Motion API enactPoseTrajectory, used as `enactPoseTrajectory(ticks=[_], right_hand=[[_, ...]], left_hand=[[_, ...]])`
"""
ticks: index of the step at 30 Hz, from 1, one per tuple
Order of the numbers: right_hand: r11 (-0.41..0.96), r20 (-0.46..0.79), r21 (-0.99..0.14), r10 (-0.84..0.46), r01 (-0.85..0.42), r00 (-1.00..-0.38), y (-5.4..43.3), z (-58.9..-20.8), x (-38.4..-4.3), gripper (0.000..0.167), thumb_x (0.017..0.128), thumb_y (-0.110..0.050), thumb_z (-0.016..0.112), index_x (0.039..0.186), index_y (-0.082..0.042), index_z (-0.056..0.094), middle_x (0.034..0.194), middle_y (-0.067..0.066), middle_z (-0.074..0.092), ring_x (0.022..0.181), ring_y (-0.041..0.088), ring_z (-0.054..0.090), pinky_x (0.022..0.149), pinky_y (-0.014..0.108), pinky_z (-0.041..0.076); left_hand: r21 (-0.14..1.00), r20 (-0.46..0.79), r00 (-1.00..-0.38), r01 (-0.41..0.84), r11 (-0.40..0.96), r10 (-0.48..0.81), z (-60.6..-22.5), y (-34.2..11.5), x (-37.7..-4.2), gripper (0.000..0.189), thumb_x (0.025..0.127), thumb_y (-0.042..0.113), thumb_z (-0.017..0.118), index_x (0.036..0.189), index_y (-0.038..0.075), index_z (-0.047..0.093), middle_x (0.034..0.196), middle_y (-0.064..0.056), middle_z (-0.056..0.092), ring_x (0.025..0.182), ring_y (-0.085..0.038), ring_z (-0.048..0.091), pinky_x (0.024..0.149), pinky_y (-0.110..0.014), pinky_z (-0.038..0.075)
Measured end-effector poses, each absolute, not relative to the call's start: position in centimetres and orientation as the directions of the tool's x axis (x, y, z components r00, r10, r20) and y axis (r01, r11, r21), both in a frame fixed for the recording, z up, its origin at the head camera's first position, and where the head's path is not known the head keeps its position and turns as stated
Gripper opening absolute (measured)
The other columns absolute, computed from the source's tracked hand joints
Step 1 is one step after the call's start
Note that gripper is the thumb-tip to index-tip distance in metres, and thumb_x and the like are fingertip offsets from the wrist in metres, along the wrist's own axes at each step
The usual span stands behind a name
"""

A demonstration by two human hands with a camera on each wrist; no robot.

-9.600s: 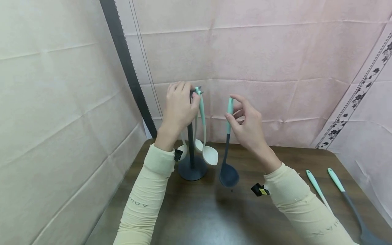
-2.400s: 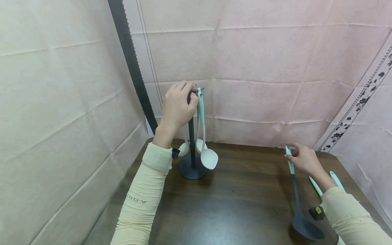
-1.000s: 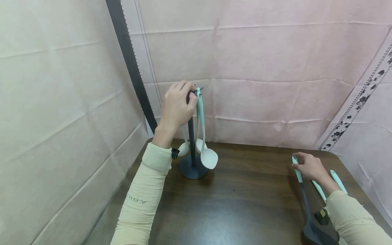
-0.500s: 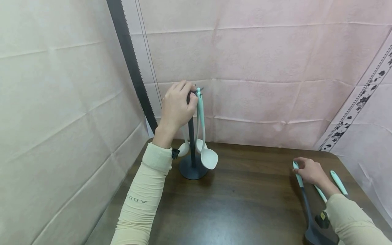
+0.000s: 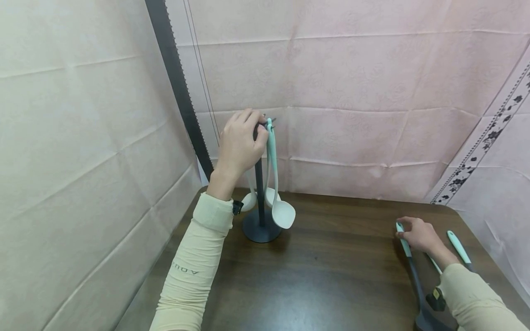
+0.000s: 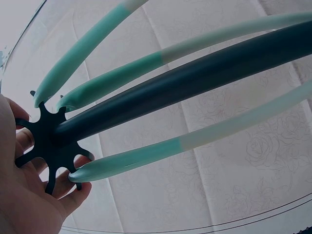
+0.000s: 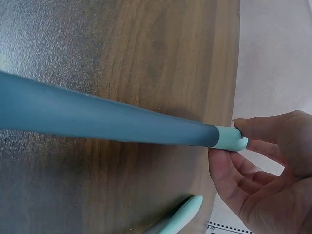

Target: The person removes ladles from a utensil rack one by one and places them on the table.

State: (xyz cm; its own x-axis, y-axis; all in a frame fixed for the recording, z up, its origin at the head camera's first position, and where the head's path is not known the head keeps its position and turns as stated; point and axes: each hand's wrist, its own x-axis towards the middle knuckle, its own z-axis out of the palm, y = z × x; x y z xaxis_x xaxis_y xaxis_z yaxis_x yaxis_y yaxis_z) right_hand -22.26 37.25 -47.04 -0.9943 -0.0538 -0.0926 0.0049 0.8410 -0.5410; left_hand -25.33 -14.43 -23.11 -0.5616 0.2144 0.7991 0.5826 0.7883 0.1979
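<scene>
My left hand [image 5: 242, 140] grips the top of a dark utensil stand [image 5: 259, 184]. In the left wrist view its fingers curl around the hooked disc [image 6: 45, 139]. Several pale utensils with mint handles hang from it; one has a white bowl [image 5: 284, 214]. At the table's right side my right hand [image 5: 420, 235] pinches a dark ladle [image 5: 415, 276] near the end of its mint handle. The ladle slants low over the wood, its bowl toward the front and partly cut off by the frame edge. The right wrist view shows thumb and fingers on the handle [image 7: 229, 138].
Beside the right forearm lie two more mint-handled utensils, one with a dark shaft [image 5: 458, 246] and one pale [image 5: 434, 262], partly covered by the arm. Cloth walls [image 5: 352, 92] stand behind and left of the brown wooden table [image 5: 331, 276].
My right hand has carried the ladle from beside the stand to the table's right side, lowering it and drawing it slightly nearer lately. The left hand has stayed on the stand.
</scene>
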Motion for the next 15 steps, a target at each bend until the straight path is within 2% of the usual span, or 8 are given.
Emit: enactPoseTrajectory(ticks=[10, 15], right_hand=[[0.835, -0.092, -0.551, -0.057, 0.003, -0.994, 37.16, -47.51, -22.25, 0.054, 0.096, -0.010, 0.067, 0.142, 0.014, 0.050, 0.094, 0.023, 0.069, 0.064, 0.018, 0.067, 0.058, 0.038, 0.060], [0.835, -0.081, -0.551, -0.065, -0.010, -0.995, 37.21, -47.79, -22.39, 0.054, 0.096, -0.011, 0.068, 0.141, 0.014, 0.051, 0.100, 0.031, 0.067, 0.063, 0.019, 0.068, 0.056, 0.037, 0.060]], left_hand=[[0.196, 0.800, -0.561, 0.579, 0.791, 0.212, -23.17, -14.43, -25.42, 0.032, 0.099, 0.025, 0.045, 0.113, 0.012, 0.071, 0.123, -0.004, 0.070, 0.124, -0.027, 0.060, 0.109, -0.045, 0.047], [0.198, 0.804, -0.557, 0.582, 0.789, 0.209, -23.14, -14.39, -25.43, 0.033, 0.099, 0.024, 0.045, 0.113, 0.013, 0.072, 0.122, -0.004, 0.070, 0.124, -0.027, 0.060, 0.110, -0.046, 0.046]])
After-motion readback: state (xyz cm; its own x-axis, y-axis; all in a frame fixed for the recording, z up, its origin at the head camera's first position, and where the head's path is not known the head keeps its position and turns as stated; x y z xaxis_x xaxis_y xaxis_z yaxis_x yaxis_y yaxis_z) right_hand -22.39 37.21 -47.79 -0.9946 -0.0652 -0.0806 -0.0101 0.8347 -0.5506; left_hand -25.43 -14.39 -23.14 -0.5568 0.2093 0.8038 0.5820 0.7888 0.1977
